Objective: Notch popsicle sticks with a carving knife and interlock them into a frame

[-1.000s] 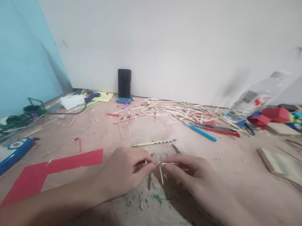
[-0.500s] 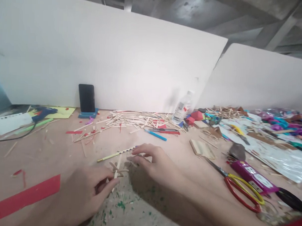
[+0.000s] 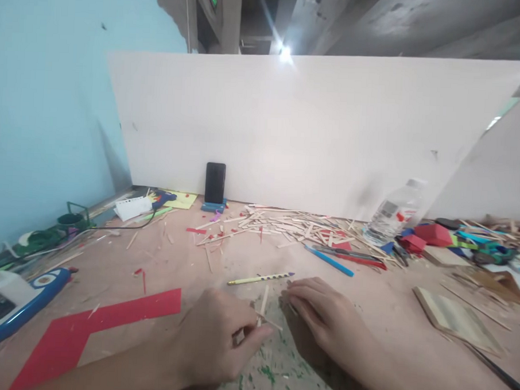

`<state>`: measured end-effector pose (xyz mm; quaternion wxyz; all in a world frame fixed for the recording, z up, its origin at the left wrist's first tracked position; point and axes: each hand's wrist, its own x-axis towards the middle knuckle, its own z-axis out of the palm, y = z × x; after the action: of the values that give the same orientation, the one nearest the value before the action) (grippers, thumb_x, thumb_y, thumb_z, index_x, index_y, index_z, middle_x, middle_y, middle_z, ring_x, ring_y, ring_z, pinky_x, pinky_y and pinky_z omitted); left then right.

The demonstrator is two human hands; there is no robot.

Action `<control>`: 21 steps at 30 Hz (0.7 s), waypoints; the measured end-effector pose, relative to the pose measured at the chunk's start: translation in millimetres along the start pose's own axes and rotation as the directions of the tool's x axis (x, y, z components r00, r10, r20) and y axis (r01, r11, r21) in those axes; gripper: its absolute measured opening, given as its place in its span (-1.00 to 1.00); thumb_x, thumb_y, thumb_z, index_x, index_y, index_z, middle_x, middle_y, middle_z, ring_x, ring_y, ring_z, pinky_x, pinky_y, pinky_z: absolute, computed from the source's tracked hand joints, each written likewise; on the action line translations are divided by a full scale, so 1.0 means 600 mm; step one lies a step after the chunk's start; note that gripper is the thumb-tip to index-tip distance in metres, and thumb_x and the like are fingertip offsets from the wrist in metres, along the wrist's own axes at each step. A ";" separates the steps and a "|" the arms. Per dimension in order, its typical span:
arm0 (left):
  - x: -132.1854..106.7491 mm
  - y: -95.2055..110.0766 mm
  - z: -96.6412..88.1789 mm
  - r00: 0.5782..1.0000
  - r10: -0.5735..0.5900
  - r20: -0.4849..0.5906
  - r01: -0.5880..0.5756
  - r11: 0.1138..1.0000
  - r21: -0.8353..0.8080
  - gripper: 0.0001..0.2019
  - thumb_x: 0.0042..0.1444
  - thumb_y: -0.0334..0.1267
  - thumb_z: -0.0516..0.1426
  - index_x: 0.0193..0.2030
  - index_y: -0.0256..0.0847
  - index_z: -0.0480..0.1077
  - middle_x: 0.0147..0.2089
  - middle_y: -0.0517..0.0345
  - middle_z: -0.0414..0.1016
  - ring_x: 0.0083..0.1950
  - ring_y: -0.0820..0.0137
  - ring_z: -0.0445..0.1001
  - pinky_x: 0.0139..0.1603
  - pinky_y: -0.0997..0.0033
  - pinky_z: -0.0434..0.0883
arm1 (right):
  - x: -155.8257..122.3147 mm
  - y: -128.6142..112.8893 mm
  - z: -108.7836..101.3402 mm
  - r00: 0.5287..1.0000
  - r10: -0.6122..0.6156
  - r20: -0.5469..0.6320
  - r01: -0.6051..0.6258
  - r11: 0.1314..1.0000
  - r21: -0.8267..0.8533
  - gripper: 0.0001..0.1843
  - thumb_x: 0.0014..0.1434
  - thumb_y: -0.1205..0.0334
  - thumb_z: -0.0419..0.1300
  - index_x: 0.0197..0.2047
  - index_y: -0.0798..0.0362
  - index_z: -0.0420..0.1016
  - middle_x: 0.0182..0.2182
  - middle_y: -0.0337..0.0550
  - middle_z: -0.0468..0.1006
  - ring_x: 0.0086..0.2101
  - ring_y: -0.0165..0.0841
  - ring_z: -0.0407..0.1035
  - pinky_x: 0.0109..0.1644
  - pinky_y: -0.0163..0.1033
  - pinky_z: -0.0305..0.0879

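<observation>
My left hand is closed, thumb and index finger pinching thin wooden sticks that cross each other on the tabletop. Part of this small stick piece is hidden behind the fingers. To its right, my right hand rests low over the table with its fingers drawn together. Whatever its fingertips hold, if anything, is too small and blurred to make out. Just beyond both hands lies a pale yellow pencil with dark spots. Green specks dot the surface in front of me.
A heap of wooden sticks spreads before the white board. Nearby are a phone, a blue pen, a craft knife and a water bottle. Red paper lies left, a wood block right.
My view has swung left, so the scissors and purple pouch are out of sight and a blue wall shows. My left hand stays at the sticks; my right hand's fingers look more drawn together.
</observation>
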<state>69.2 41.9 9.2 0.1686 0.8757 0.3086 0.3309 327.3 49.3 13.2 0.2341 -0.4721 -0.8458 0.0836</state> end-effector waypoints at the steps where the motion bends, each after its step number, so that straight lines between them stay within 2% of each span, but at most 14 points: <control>1: -0.001 0.001 -0.001 0.999 0.021 -0.034 -0.021 1.000 -0.007 -0.56 0.33 -0.22 0.12 -0.57 -0.20 0.10 -0.63 0.27 0.21 -0.58 0.52 0.17 -0.47 0.38 0.02 | 0.010 0.001 -0.002 1.000 -0.018 0.020 0.019 0.999 -0.028 -0.67 0.50 0.24 0.00 -0.09 0.04 0.62 -0.08 0.03 0.65 -0.03 -0.18 0.49 0.08 -0.05 0.46; 4: -0.002 0.008 -0.006 0.986 0.097 -0.137 -0.100 0.995 -0.012 -0.57 0.31 -0.25 0.09 -0.56 -0.18 0.03 -0.64 0.27 0.14 -0.59 0.50 0.12 -0.47 0.34 -0.01 | 0.081 0.013 -0.009 0.994 -0.063 0.091 0.074 0.988 -0.132 -0.79 0.47 0.19 0.14 0.00 0.03 0.58 0.02 -0.03 0.60 0.02 -0.20 0.48 0.15 0.01 0.45; 5: -0.003 0.010 -0.008 0.978 0.122 -0.168 -0.125 0.992 -0.008 -0.58 0.31 -0.26 0.09 -0.56 -0.18 0.03 -0.65 0.27 0.14 -0.58 0.49 0.13 -0.46 0.33 -0.01 | 0.119 0.019 -0.012 0.994 -0.058 0.097 0.075 0.982 -0.175 -0.71 0.43 0.09 0.23 0.12 0.05 0.52 0.11 -0.01 0.54 0.03 -0.19 0.48 0.13 0.06 0.48; 6: -0.003 0.012 -0.009 0.970 0.143 -0.196 -0.146 0.989 -0.001 -0.59 0.30 -0.27 0.09 -0.56 -0.17 0.05 -0.64 0.26 0.15 -0.58 0.48 0.15 -0.46 0.32 0.00 | 0.160 0.027 -0.015 0.993 -0.045 0.105 0.067 0.974 -0.215 -0.65 0.42 0.07 0.24 0.18 0.03 0.49 0.16 0.01 0.51 0.04 -0.18 0.48 0.11 0.06 0.50; 9: -0.004 0.013 -0.010 0.950 0.184 -0.252 -0.184 0.983 0.024 -0.63 0.30 -0.31 0.08 -0.55 -0.16 0.13 -0.63 0.23 0.22 -0.57 0.45 0.20 -0.44 0.31 0.05 | 0.283 0.047 -0.021 0.997 0.050 0.067 -0.026 0.946 -0.322 -0.62 0.42 0.07 0.24 0.21 0.04 0.47 0.17 0.03 0.49 0.03 -0.18 0.48 0.10 0.05 0.51; 12: 0.000 0.002 -0.005 0.938 0.203 -0.282 -0.199 0.979 0.044 -0.64 0.25 -0.33 0.11 -0.55 -0.16 0.09 -0.64 0.24 0.19 -0.58 0.45 0.17 -0.46 0.29 0.01 | 0.364 0.057 -0.024 0.987 0.150 0.058 -0.118 0.919 -0.377 -0.60 0.40 0.07 0.26 0.21 0.07 0.46 0.16 0.04 0.49 0.03 -0.17 0.48 0.09 0.05 0.51; 14: 0.004 -0.010 -0.001 0.931 0.198 -0.305 -0.194 0.980 0.046 -0.61 0.22 -0.32 0.12 -0.55 -0.15 0.02 -0.66 0.26 0.13 -0.60 0.46 0.11 -0.47 0.28 -0.05 | 0.388 0.059 -0.022 0.976 0.206 0.069 -0.164 0.906 -0.390 -0.59 0.40 0.07 0.27 0.22 0.07 0.46 0.16 0.04 0.50 0.03 -0.16 0.49 0.09 0.04 0.51; 17: 0.012 -0.022 0.002 0.941 0.136 -0.311 -0.143 0.990 0.000 -0.59 0.20 -0.29 0.11 -0.56 -0.16 -0.04 -0.66 0.27 0.02 -0.60 0.46 0.02 -0.48 0.27 -0.12 | 0.399 0.062 -0.022 0.966 0.252 0.064 -0.210 0.901 -0.380 -0.59 0.40 0.07 0.27 0.22 0.07 0.46 0.16 0.04 0.50 0.04 -0.16 0.49 0.09 0.04 0.51; 21: 0.018 -0.018 -0.008 0.958 -0.071 -0.278 0.023 0.985 -0.173 -0.53 0.26 -0.23 0.12 -0.59 -0.19 -0.03 -0.63 0.30 -0.04 -0.58 0.50 -0.02 -0.51 0.33 -0.09 | 0.376 0.061 -0.041 0.963 0.263 0.057 -0.233 0.921 -0.311 -0.61 0.41 0.07 0.25 0.21 0.04 0.47 0.16 0.00 0.50 0.03 -0.16 0.48 0.08 0.04 0.51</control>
<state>67.6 57.5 12.0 0.2039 0.7942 0.3212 0.4737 266.6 256.1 93.3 0.1052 -0.6008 -0.7924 0.0055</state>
